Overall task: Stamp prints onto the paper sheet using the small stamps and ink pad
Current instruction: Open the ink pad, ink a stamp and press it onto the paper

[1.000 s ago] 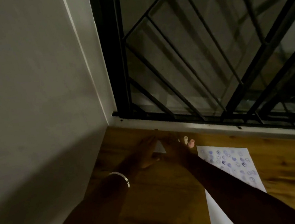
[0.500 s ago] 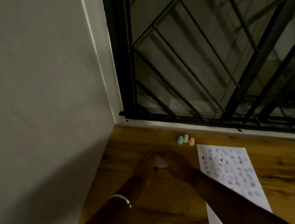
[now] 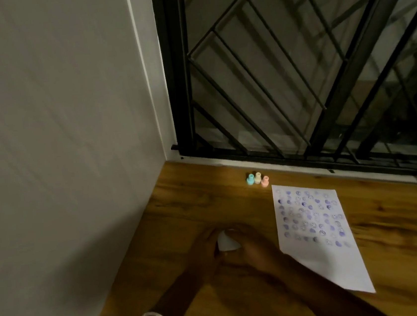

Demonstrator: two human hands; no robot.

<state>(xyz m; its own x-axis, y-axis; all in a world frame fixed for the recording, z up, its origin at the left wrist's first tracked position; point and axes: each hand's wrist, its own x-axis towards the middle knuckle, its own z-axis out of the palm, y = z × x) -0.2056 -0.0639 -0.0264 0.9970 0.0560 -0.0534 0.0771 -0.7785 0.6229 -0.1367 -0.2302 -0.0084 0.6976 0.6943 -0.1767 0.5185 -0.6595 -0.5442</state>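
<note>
A white paper sheet [image 3: 315, 234] covered with several purple stamp prints lies on the wooden table [image 3: 406, 239], right of my hands. Three small stamps stand in a row near the window sill: a blue stamp [image 3: 250, 179], a yellow stamp [image 3: 257, 177] and a pink stamp [image 3: 265, 181]. My left hand [image 3: 204, 246] and my right hand [image 3: 254, 246] meet at the table's middle left, both closed around a small white object [image 3: 226, 241], possibly the ink pad. Most of that object is hidden by my fingers.
A grey wall [image 3: 58, 149] runs along the table's left edge. A black metal window grille [image 3: 296, 70] and its white sill [image 3: 294, 167] bound the far side. A bracelet [image 3: 152, 315] sits on my left wrist.
My hands drew back from the stamps toward me with the white object between them, uncovering the three stamps. The view has shifted left and down a little.
</note>
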